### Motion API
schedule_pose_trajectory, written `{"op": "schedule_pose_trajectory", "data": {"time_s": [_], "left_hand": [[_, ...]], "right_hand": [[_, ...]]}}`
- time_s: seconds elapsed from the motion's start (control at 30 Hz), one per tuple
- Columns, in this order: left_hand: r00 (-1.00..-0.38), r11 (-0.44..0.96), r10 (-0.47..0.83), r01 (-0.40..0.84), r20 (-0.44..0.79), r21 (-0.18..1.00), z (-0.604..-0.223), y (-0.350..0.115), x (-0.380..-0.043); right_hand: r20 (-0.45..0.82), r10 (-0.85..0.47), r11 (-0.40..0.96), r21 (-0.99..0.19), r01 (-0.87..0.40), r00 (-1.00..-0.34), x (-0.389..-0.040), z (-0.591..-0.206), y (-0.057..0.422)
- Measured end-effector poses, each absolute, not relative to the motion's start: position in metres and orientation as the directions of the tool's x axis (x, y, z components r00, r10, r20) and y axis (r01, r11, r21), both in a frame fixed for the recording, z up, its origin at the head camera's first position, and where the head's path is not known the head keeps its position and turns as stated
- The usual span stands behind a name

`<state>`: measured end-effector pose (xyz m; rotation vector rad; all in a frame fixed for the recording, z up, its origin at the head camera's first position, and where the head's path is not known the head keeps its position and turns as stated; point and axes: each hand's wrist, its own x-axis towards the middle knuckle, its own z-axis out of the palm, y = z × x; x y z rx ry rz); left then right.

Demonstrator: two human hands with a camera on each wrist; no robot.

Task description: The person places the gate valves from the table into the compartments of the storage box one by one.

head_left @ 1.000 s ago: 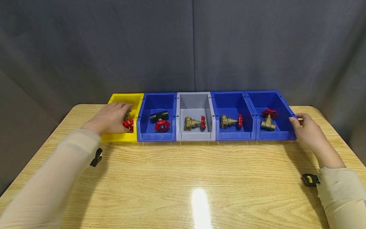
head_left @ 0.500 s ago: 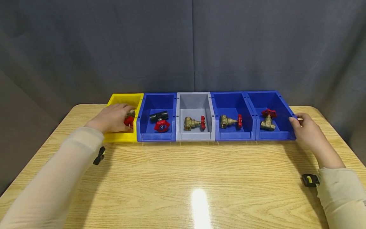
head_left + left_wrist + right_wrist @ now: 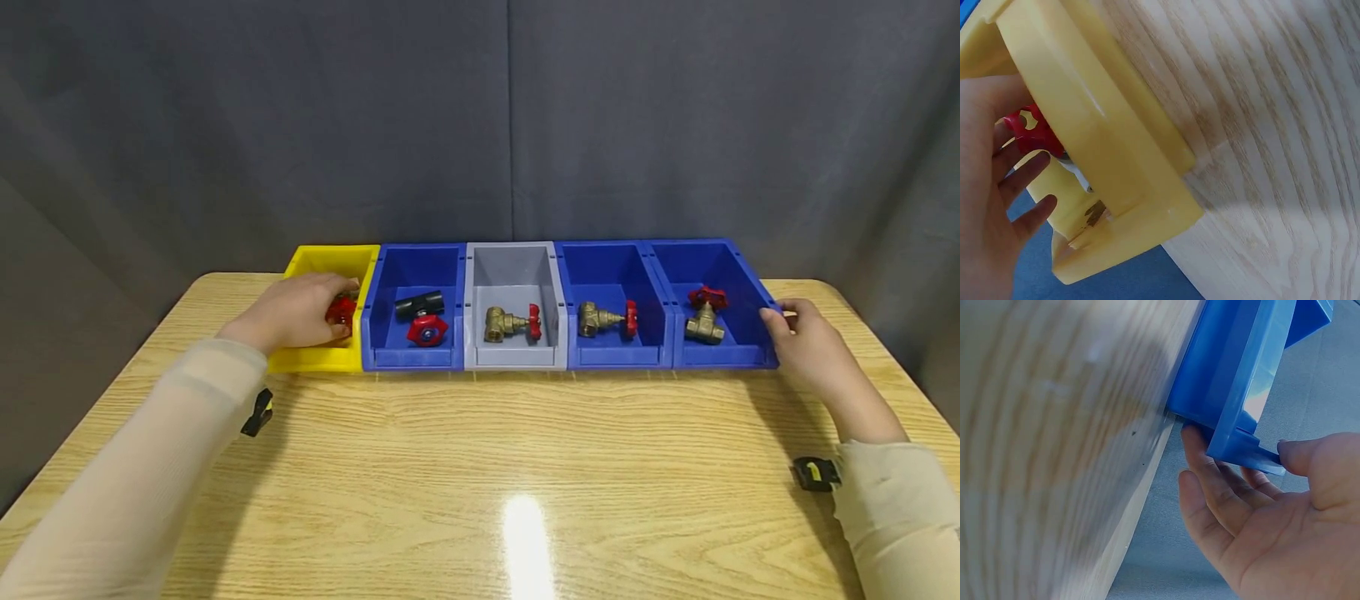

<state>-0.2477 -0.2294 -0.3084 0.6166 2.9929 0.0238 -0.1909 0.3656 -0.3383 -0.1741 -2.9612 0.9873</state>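
Observation:
In the yellow bin [image 3: 321,360], at the row's left end, my left hand [image 3: 296,310] holds a valve with a red handwheel [image 3: 342,312]. Its fingers curl about the red wheel [image 3: 1038,132] in the left wrist view; the brass body is mostly hidden. My right hand [image 3: 813,350] grips the outer side of the rightmost blue bin [image 3: 723,357]. Seen from the right wrist, the thumb is at the rim and the fingers [image 3: 1200,453] lie against the outside wall. A brass valve [image 3: 705,325] with a red wheel sits in that bin.
Between the end bins stand a blue bin [image 3: 412,358] with a black valve [image 3: 426,317], a grey bin [image 3: 516,358] with a brass valve [image 3: 510,323], and another blue bin [image 3: 618,358] with a brass valve [image 3: 606,318]. A grey curtain [image 3: 480,125] hangs behind the wooden table [image 3: 450,467].
In the yellow bin the red-wheeled valve has shifted slightly up and turned within my left hand, which moved a little rightward. My right hand keeps its place at the blue bin.

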Motion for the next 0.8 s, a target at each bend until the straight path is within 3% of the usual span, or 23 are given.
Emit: {"op": "schedule_pose_trajectory", "data": {"time_s": [0.4, 0.8], "left_hand": [[-0.902, 0.901, 0.429, 0.431, 0.053, 0.039, -0.297, -0.230, -0.232], [-0.911, 0.941, 0.332, 0.336, 0.243, -0.027, -0.294, -0.226, -0.196]], "right_hand": [[0.003, 0.110, 0.815, -0.573, 0.088, -0.994, -0.188, -0.337, 0.367], [0.020, 0.094, 0.927, -0.367, 0.081, -0.995, -0.180, -0.328, 0.368]]}}
